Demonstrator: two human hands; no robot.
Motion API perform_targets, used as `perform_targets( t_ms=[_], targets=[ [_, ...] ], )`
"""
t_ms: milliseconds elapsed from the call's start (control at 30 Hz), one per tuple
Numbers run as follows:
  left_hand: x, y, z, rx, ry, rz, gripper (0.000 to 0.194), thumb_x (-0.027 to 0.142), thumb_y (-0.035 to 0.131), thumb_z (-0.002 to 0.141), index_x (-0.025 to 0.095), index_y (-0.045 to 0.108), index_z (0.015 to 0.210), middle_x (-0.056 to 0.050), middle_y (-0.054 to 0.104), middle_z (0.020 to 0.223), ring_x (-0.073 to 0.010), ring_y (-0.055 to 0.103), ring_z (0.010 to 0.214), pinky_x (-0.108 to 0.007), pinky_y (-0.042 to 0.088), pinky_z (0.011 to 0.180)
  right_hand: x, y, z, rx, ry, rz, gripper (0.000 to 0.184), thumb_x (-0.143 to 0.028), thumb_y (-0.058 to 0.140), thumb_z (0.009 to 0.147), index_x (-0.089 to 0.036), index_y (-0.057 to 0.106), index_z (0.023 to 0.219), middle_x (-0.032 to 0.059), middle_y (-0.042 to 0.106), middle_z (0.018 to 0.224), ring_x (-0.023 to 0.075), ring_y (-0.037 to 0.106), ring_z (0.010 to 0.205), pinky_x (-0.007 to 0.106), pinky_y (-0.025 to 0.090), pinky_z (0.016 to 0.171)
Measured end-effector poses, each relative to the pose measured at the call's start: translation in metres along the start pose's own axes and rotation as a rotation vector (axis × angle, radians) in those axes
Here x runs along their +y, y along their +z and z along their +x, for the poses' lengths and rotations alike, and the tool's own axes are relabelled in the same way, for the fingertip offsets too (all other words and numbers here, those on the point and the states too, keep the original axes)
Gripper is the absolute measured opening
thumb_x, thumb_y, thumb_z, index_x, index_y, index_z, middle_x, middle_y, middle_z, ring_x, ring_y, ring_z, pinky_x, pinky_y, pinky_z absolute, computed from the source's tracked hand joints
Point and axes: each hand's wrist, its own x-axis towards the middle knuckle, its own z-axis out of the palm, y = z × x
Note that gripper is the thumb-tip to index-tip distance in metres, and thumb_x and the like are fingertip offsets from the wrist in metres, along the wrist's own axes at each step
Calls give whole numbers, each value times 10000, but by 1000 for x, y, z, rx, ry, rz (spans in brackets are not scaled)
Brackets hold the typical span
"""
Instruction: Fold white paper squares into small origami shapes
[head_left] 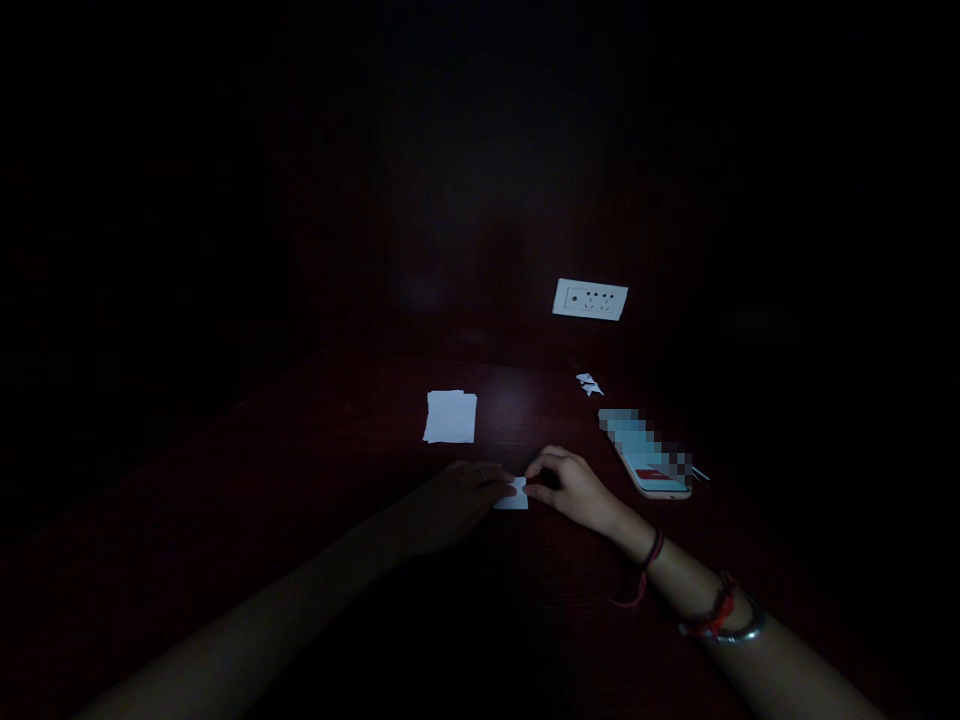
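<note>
A small white piece of paper (511, 502) lies on the dark red table between my two hands. My left hand (454, 497) is over its left side, thumb and fingers pressed on the paper; a ring shows on one finger. At the right edge, the curled thumb and forefinger of my right hand (574, 490) touch the same paper, their tips slightly apart. Farther back, left of centre, sits a loose stack of white paper squares (450, 417) with uneven edges. Dim light hides much of my left hand's underside.
To the right lies a phone (664, 493) with its screen lit and partly pixelated, a thin white strip (700, 474) beside it. Torn white paper scraps (589, 384) lie behind the phone. A white socket plate (590, 299) is on the back wall. Surroundings are very dark.
</note>
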Motion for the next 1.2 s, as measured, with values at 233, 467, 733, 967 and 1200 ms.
perform_targets(
  t_ms=[233, 467, 733, 967, 1200],
  targets=[
    [-7, -2, -2, -98, 87, 22, 443, 88, 395, 819, 270, 350, 1221, -16, 379, 1269, -205, 299, 1176, -402, 300, 933, 0, 0, -1, -2, -53, 34, 46, -167, 569, 708, -154, 555, 750, 15, 532, 761, 118, 490, 718, 229, 385, 650],
    [-7, -5, -4, -75, 100, -27, 503, 18, 385, 776, 274, 366, 1208, -4, 412, 1245, -184, 313, 1172, -389, 316, 927, -3, -5, -3, -12, -118, 62, 52, -116, 523, 722, -155, 557, 719, 8, 552, 724, 110, 494, 689, 215, 379, 631],
    [-3, -10, -1, -96, 80, -59, 468, 32, 346, 803, 275, 374, 1203, -1, 429, 1233, -169, 335, 1160, -388, 309, 929, -4, -3, -6, -3, -113, 148, 158, -117, 486, 719, -155, 556, 856, -8, 562, 719, 91, 518, 654, 196, 401, 628],
    [-3, -10, 1, -100, 93, -54, 509, 10, 360, 777, 277, 364, 1210, 7, 428, 1234, -179, 328, 1162, -395, 306, 923, -1, -4, -7, -62, -110, 30, 160, -110, 489, 735, -166, 622, 806, 19, 601, 753, 109, 540, 676, 210, 404, 637],
    [0, -14, 2, -71, 93, -87, 537, -14, 361, 750, 278, 373, 1201, 7, 451, 1212, -165, 362, 1140, -370, 326, 917, -4, -1, -10, -44, -149, -106, 187, -159, 480, 789, -197, 614, 914, 39, 604, 783, 139, 532, 752, 263, 379, 719]
  ],
)
